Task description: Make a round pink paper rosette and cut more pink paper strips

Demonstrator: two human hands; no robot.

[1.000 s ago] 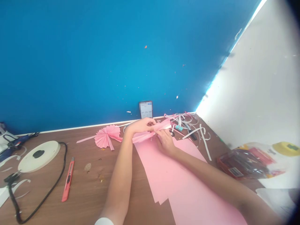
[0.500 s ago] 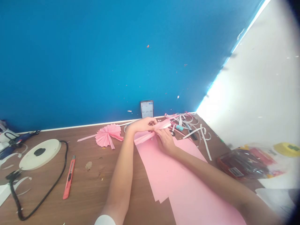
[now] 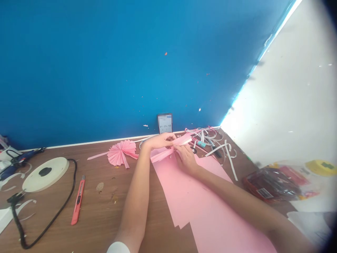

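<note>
We pinch a long, folded pink paper strip (image 3: 182, 140) near the back edge of the brown wooden worktop (image 3: 102, 218). The fingers of our left hand (image 3: 161, 140) are closed on it, and so are those of our right hand (image 3: 187, 159). If one side slips, the folds could pop open, because bent paper springs back. A hard or crooked pull could tear it.

Under our right arm lie big, flat pink paper sheets (image 3: 189, 193); leaning on them could crumple them. Left of our left hand, by the back edge, sits a round, pleated pink paper fan (image 3: 118, 153). A bump from our arm could squash it. Near the back right corner, curly white strips (image 3: 231, 161) lie tangled and could snag our paper. Toward the left edge is a slim red cutter (image 3: 78, 203); grabbing it carelessly could nick us.
</note>
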